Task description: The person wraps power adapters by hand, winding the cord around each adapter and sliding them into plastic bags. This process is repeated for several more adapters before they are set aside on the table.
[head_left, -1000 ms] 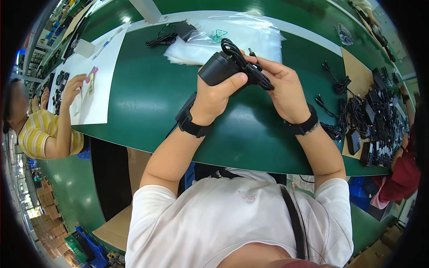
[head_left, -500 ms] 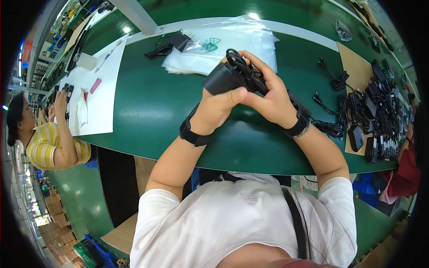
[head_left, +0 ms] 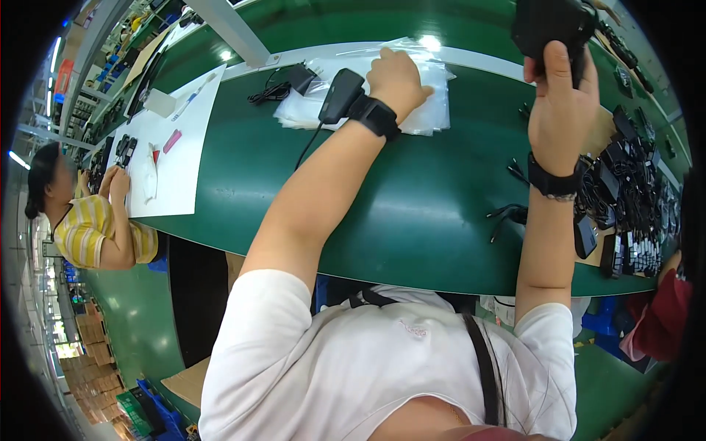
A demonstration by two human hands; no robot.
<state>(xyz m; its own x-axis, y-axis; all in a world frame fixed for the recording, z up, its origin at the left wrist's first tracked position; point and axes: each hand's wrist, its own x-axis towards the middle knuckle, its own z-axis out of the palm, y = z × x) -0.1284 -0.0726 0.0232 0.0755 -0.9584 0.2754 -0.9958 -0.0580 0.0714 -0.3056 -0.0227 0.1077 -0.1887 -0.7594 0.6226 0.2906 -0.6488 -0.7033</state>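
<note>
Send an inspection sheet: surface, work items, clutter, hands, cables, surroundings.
Surface: glossy green tabletop; white sheet at left.
Work items: black adapter in mid-air; clear plastic bags on tabletop.
Clutter: adapter heap at right; pink item on white sheet.
Hands: right hand grips black adapter; left hand over bags, contact unclear.
Cables: coiled black cord left of bags; loose cords near right forearm.
Surroundings: person in striped top, left; dark red sleeve, right.
</note>
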